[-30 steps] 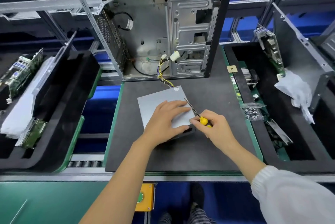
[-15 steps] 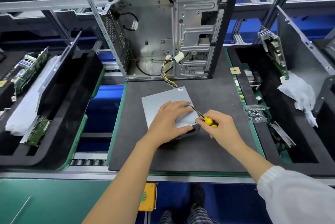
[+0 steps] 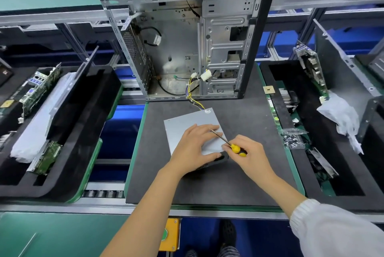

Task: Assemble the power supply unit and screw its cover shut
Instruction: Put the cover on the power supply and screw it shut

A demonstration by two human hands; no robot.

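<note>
Hands on the power supply unit [image 3: 188,120]
Left hand [image 3: 195,146] lies spread flat on its cover; right hand [image 3: 248,152] grips a yellow screwdriver [image 3: 227,142].

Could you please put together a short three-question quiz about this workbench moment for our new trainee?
1. True or false: the left hand lies flat on the power supply unit.
2. Which does the right hand hold?
A. a bag of screws
B. a yellow-handled screwdriver
C. a cable
3. Fill in the word: the bundle of wires runs from the power supply unit into the open computer ____.

Key:
1. True
2. B
3. case
</note>
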